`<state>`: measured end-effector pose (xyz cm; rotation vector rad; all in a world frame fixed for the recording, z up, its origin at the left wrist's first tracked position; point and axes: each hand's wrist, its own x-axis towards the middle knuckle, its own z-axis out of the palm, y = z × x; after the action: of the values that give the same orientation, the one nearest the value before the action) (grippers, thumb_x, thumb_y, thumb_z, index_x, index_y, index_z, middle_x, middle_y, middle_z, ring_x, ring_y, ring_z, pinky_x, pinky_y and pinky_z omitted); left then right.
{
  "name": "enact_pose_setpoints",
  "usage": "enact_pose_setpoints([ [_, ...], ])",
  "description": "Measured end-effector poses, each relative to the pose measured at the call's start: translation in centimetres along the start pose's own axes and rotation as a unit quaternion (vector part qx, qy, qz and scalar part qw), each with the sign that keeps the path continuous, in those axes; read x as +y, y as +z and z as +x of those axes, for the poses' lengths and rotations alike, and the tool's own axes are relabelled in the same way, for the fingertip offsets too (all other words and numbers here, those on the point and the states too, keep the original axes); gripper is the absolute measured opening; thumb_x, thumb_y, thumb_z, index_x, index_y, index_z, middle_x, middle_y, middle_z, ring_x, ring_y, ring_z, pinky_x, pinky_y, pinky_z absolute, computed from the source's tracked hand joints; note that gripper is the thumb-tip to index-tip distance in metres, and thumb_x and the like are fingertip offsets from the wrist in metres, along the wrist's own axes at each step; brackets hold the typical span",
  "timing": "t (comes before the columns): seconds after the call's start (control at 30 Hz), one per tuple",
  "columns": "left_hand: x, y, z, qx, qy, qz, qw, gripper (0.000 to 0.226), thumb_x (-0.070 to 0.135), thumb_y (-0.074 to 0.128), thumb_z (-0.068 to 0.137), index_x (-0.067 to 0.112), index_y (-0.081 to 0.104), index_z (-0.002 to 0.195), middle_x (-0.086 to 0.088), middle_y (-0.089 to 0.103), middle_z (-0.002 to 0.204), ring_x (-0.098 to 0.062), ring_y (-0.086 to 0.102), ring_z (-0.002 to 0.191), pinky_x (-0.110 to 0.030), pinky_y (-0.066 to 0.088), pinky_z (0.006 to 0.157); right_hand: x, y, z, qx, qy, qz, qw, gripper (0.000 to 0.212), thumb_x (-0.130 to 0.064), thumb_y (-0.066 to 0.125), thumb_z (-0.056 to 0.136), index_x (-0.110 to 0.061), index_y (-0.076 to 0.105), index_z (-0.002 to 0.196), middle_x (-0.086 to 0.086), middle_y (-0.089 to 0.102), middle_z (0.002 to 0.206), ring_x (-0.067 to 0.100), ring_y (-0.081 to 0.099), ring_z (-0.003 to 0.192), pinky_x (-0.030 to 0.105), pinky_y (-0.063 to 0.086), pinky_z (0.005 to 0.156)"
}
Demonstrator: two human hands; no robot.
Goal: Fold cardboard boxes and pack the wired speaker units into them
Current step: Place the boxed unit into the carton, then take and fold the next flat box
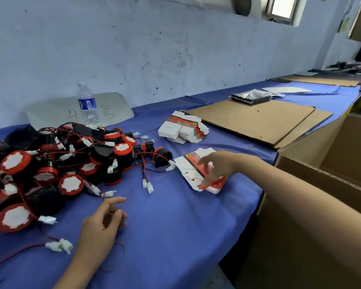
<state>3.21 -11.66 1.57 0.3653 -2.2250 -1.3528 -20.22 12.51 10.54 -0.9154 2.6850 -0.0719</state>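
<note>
A heap of black and red wired speaker units (50, 167) with white plugs covers the left of the blue table (175, 226). Near the table's right edge lies a small stack of flat red-and-white box blanks (188, 170). My right hand (215, 165) reaches over this stack, its thumb and fingers pinching the edge of the top blank. A taller stack of flat blanks (181, 128) sits farther back. My left hand (104, 224) rests on the cloth near the loose plugs, fingers loosely curled, holding nothing.
A large open brown carton (325, 184) stands at the table's right edge. Flat cardboard sheets (254, 119) lie behind, with a black wrapped packet (250, 97) on them. A water bottle (87, 103) stands by the wall in front of a grey board.
</note>
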Motion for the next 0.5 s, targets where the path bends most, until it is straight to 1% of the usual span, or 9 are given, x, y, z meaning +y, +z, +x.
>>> enact_pose_setpoints([
  [0.03, -0.1, 0.0, 0.1, -0.001, 0.001, 0.003, 1.0, 0.032, -0.002, 0.053, 0.094, 0.028, 0.064, 0.099, 0.005, 0.069, 0.079, -0.008, 0.065, 0.064, -0.015, 0.051, 0.065, -0.1, 0.6, 0.2, -0.014, -0.005, -0.033, 0.999, 0.085, -0.06, 0.075, 0.068, -0.032, 0.042, 0.141, -0.004, 0.05, 0.132, 0.021, 0.047, 0.123, 0.033, 0.042, 0.095],
  [0.07, -0.1, 0.0, 0.1, -0.002, 0.003, 0.005, 1.0, 0.032, -0.002, 0.053, 0.094, 0.027, 0.064, 0.099, 0.006, 0.069, 0.08, -0.009, 0.065, 0.065, -0.016, 0.051, 0.065, -0.1, 1.1, 0.3, -0.01, -0.011, -0.072, 0.997, 0.083, -0.057, 0.075, 0.07, -0.032, 0.041, 0.141, -0.002, 0.049, 0.131, 0.021, 0.046, 0.122, 0.035, 0.043, 0.094],
  [0.13, -0.2, 0.0, 0.2, -0.003, 0.005, 0.008, 1.0, 0.031, -0.002, 0.053, 0.094, 0.028, 0.064, 0.099, 0.005, 0.069, 0.08, -0.009, 0.066, 0.065, -0.018, 0.052, 0.066, -0.5, 1.4, 0.4, 0.024, -0.02, -0.135, 0.99, 0.073, -0.05, 0.075, 0.073, -0.03, 0.047, 0.138, 0.001, 0.055, 0.126, 0.022, 0.05, 0.115, 0.032, 0.045, 0.083],
  [0.23, -0.4, 0.1, 0.2, -0.002, 0.006, 0.007, 1.0, 0.031, -0.002, 0.053, 0.094, 0.027, 0.064, 0.097, 0.004, 0.069, 0.079, -0.01, 0.066, 0.065, -0.017, 0.052, 0.065, -1.3, 1.4, 0.4, 0.046, -0.043, -0.222, 0.973, 0.058, -0.049, 0.071, 0.077, -0.024, 0.057, 0.127, 0.005, 0.063, 0.111, 0.024, 0.056, 0.101, 0.03, 0.041, 0.067],
  [0.33, -0.3, 0.0, 0.2, -0.003, 0.008, 0.009, 1.0, 0.031, -0.002, 0.053, 0.094, 0.026, 0.065, 0.096, 0.003, 0.069, 0.077, -0.009, 0.065, 0.064, -0.014, 0.05, 0.063, -1.7, 1.4, 0.1, 0.059, -0.056, -0.253, 0.964, 0.056, -0.049, 0.068, 0.079, -0.025, 0.057, 0.128, 0.006, 0.063, 0.109, 0.024, 0.058, 0.098, 0.029, 0.033, 0.059],
  [0.4, -0.3, 0.0, 0.1, -0.001, 0.012, 0.01, 1.0, 0.031, -0.002, 0.053, 0.094, 0.026, 0.065, 0.095, 0.0, 0.068, 0.075, -0.008, 0.065, 0.064, -0.015, 0.051, 0.063, -1.9, 1.5, -0.2, 0.075, -0.06, -0.266, 0.959, 0.053, -0.045, 0.067, 0.08, -0.026, 0.056, 0.129, 0.006, 0.063, 0.108, 0.024, 0.058, 0.095, 0.028, 0.028, 0.054],
  [0.47, -0.2, 0.0, 0.0, 0.0, 0.014, 0.012, 1.0, 0.03, -0.003, 0.053, 0.094, 0.025, 0.066, 0.095, -0.004, 0.068, 0.073, -0.009, 0.065, 0.064, -0.018, 0.051, 0.064, -2.4, 2.0, -0.4, 0.089, -0.068, -0.288, 0.951, 0.045, -0.039, 0.065, 0.08, -0.021, 0.06, 0.121, 0.008, 0.062, 0.104, 0.024, 0.054, 0.083, 0.027, 0.025, 0.052],
  [0.5, -0.2, 0.0, 0.0, 0.0, 0.014, 0.01, 1.0, 0.03, -0.003, 0.053, 0.094, 0.024, 0.066, 0.095, -0.005, 0.067, 0.073, -0.009, 0.065, 0.064, -0.019, 0.052, 0.065, -2.7, 2.2, -0.4, 0.091, -0.074, -0.294, 0.949, 0.04, -0.036, 0.065, 0.079, -0.019, 0.061, 0.115, 0.008, 0.061, 0.101, 0.023, 0.049, 0.077, 0.027, 0.025, 0.052],
])
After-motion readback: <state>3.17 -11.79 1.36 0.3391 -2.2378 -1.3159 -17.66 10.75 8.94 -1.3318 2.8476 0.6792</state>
